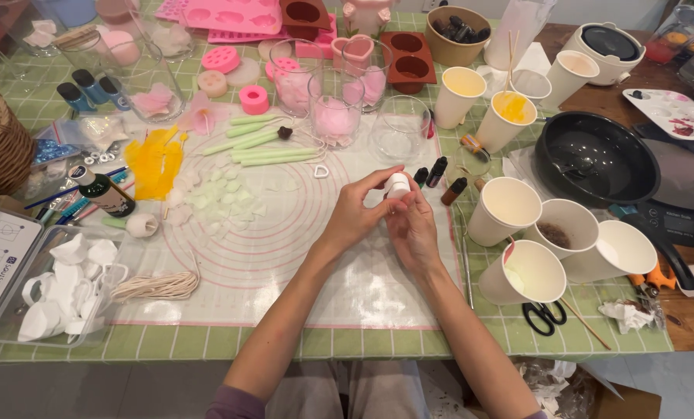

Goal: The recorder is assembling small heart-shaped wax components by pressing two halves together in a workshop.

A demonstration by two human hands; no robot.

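1. Both hands met above the middle of a translucent silicone mat (285, 271) with pink ring markings.
2. The left hand (354, 213) and right hand (413, 225) together held a small white rounded piece (398, 185), fingers closed around it.
3. Small dark dropper bottles (437, 172) stood just beyond the hands.
4. Paper cups (510, 209) clustered near the mat's right edge, beside a black pan (595, 159).
5. Black scissors (543, 316) lay near the table's front edge.

A wooden table (595, 46) under a green checked cloth (300, 341) stands on pale grey floor (673, 372).
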